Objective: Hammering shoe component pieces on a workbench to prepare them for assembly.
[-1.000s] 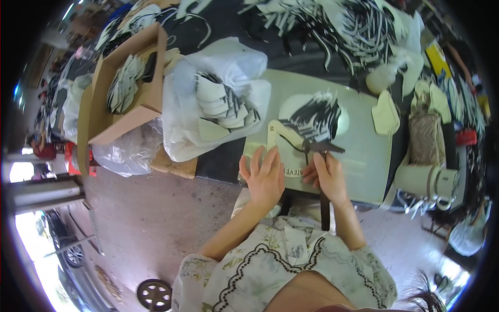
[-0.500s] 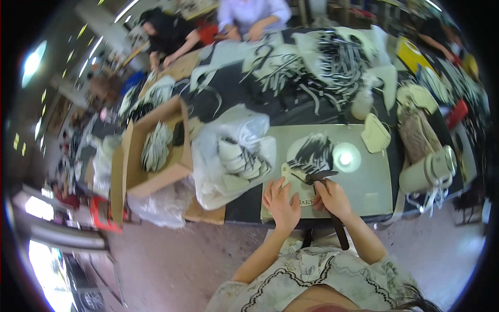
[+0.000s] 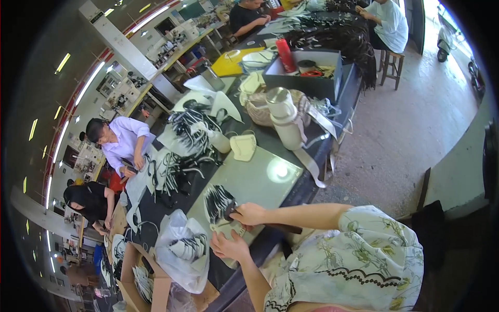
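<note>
My right hand [image 3: 248,213] is closed round a dark hammer [image 3: 285,228], its long brown handle sticking out behind toward my body. The dark head [image 3: 229,210] is over a cream shoe-upper piece [image 3: 223,228] on the pale work board [image 3: 262,182]. Beside that piece rests my left hand [image 3: 230,246], fingers stretched out and touching or nearly touching its near edge; its grip holds nothing that I can see. Just beyond the hammer head lies a fanned stack of black-and-white strip pieces [image 3: 217,202]. A cream cut piece [image 3: 243,147] is at the board's far edge.
A plastic bag [image 3: 179,257] with white pieces and a cardboard box [image 3: 162,288] stand left. A steel-topped bottle [image 3: 286,125], a blue-grey bin [image 3: 335,78] and a heap of black strips [image 3: 193,127] lie beyond. Co-workers [image 3: 125,138] sit along the table.
The view has swung round to the right, so the table slants and the room's right side shows. The hammer is still in my right hand, my left still beside the piece.
</note>
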### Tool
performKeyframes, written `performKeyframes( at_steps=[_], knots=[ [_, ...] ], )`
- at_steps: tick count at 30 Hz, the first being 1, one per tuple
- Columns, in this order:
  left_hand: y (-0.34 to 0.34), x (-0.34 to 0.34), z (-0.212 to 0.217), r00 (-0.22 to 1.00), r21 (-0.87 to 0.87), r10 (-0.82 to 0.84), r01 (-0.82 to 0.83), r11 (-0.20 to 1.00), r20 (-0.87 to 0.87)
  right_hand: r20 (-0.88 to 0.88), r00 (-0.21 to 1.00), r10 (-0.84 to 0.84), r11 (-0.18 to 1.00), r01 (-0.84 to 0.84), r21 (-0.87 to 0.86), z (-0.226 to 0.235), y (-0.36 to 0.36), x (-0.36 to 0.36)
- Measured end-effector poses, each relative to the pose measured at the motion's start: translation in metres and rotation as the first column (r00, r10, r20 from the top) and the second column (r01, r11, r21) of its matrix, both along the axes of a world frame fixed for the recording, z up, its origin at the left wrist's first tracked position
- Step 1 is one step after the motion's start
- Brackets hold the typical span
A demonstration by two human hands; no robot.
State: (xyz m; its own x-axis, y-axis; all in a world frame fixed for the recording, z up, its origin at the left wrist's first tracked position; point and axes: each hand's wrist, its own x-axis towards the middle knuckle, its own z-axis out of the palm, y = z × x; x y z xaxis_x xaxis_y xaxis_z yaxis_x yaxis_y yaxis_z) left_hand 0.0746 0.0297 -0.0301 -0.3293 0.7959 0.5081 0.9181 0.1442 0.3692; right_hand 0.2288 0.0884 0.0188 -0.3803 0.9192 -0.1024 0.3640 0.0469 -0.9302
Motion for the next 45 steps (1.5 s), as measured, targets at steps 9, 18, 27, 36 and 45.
performKeyframes(
  at_steps=[9, 18, 27, 36, 45],
  knots=[
    [0.024, -0.032, -0.018, 0.990, 0.088, -0.030, 0.018, 0.996, 0.136, 0.127, 0.991, -0.047, 0.992, 0.031, 0.125, -0.003, 0.007, -0.019],
    [0.005, 0.001, -0.007, 0.985, -0.155, 0.158, -0.167, 0.974, -0.066, -0.080, 0.995, 0.058, 0.996, -0.063, -0.069, -0.007, 0.010, -0.009],
    [0.025, -0.028, 0.010, 0.868, -0.299, 0.191, -0.052, 0.953, 0.458, 0.052, 0.993, 0.110, 0.990, -0.105, -0.098, 0.003, 0.018, -0.011],
    [0.008, 0.000, 0.013, 0.988, -0.034, 0.052, -0.058, 0.998, -0.143, 0.010, 0.991, 0.137, 0.976, -0.133, -0.174, 0.010, 0.023, -0.006],
    [0.006, 0.018, 0.028, 0.842, 0.211, -0.246, 0.162, 0.964, 0.480, -0.082, 0.994, 0.075, 0.944, -0.098, -0.315, 0.010, 0.028, -0.004]
  ],
)
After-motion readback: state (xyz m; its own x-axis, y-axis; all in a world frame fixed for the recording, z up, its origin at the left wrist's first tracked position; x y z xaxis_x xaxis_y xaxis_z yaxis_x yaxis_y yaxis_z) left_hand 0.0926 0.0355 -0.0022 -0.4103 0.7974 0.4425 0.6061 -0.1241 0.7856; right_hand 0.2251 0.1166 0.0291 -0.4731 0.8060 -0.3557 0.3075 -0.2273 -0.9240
